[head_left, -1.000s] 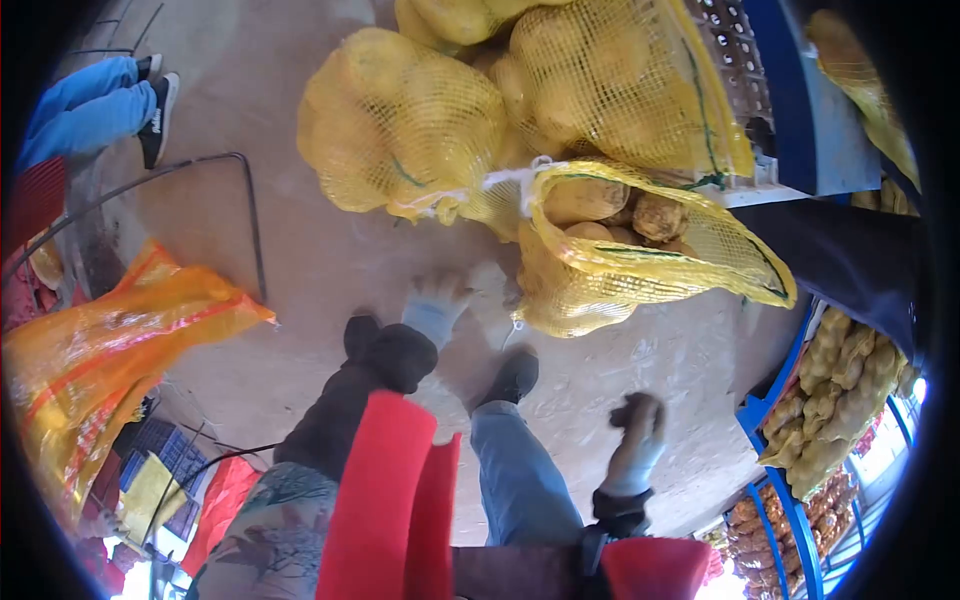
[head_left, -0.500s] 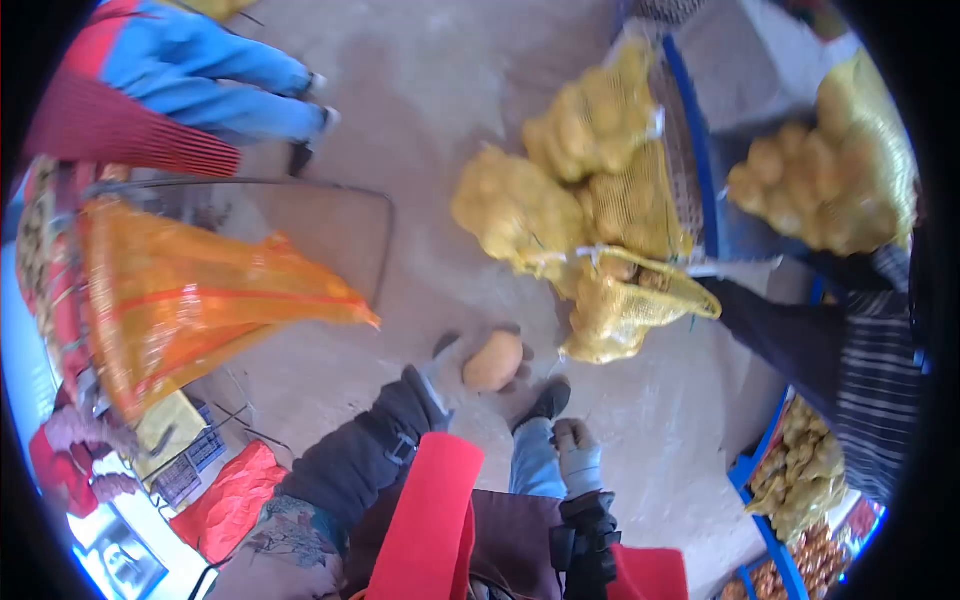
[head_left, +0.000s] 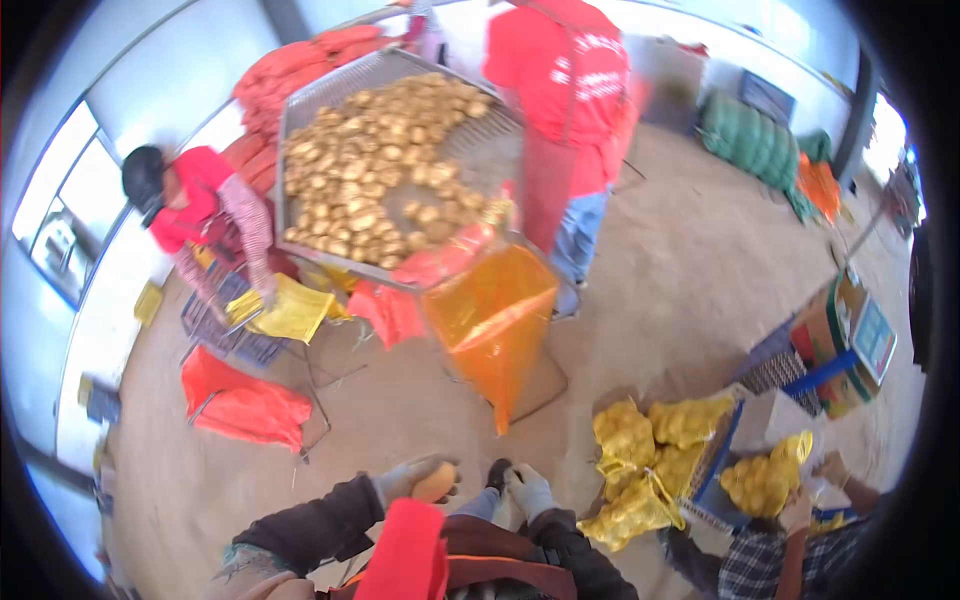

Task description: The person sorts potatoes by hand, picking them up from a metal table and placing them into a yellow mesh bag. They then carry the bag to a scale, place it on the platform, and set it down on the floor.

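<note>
Low in the head view my left hand (head_left: 405, 480), in a grey glove, is closed around a large tan potato (head_left: 435, 484). Beside it, my right hand (head_left: 528, 490), also gloved, hangs with its fingers curled in and nothing visible in them. In front of me an orange mesh bag (head_left: 492, 310) hangs open-mouthed from the near corner of a sorting table (head_left: 285, 165). Many potatoes (head_left: 345, 165) lie spread on that table. Both hands are apart from the bag and the table.
Filled yellow net bags (head_left: 625, 435) stand on the floor at right, near a co-worker in a checked sleeve (head_left: 770, 560). One person in red (head_left: 570, 90) stands behind the table; another (head_left: 205, 200) handles a yellow bag (head_left: 290, 305) at left. A scale (head_left: 872, 340) stands far right.
My view has swung up and left, bringing the sorting table and the people round it into sight. The potato stays in my left hand; my right hand is now closer to it.
</note>
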Available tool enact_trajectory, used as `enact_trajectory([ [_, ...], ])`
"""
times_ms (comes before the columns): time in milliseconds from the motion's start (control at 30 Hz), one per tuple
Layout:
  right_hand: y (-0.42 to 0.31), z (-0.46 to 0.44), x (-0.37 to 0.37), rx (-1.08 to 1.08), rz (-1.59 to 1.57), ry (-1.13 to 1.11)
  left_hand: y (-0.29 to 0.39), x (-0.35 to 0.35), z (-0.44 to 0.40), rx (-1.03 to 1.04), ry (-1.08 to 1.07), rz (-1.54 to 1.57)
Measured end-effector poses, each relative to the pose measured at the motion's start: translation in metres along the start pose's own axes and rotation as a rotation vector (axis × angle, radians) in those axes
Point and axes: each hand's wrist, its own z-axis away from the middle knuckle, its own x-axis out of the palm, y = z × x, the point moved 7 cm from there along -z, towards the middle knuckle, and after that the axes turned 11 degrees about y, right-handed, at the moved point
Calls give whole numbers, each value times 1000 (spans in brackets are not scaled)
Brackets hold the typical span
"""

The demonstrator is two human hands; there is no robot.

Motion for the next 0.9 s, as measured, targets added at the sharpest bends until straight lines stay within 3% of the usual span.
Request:
enact_trajectory([
  [100, -96, -4, 19, -267, 190, -101, -26, -59, 57, 54, 85, 204],
  [233, -136, -9, 60, -317, 322, -356, -36, -100, 96, 89, 196, 580],
  [367, -149, -33, 86, -309, 394, -373, -25, -171, 83, 94, 217, 729],
  [467, -172, -62, 110, -251, 531, -336, 12, -240, 73, 150, 174, 706],
  [533, -187, -83, 125, -300, 552, -141, 40, -277, 77, 137, 170, 693],
  [600, -250, -100, 138, -419, 489, -19, 82, -312, 82, 217, 258, 745],
  [767, -407, -169, 182, -659, 390, 236, 167, -367, 61, 262, 177, 684],
  [833, -468, -207, 200, -647, 490, 184, 201, -379, 42, 275, 118, 697],
  [900, -512, -258, 219, -654, 658, 276, 234, -387, 22, 296, 68, 719],
])
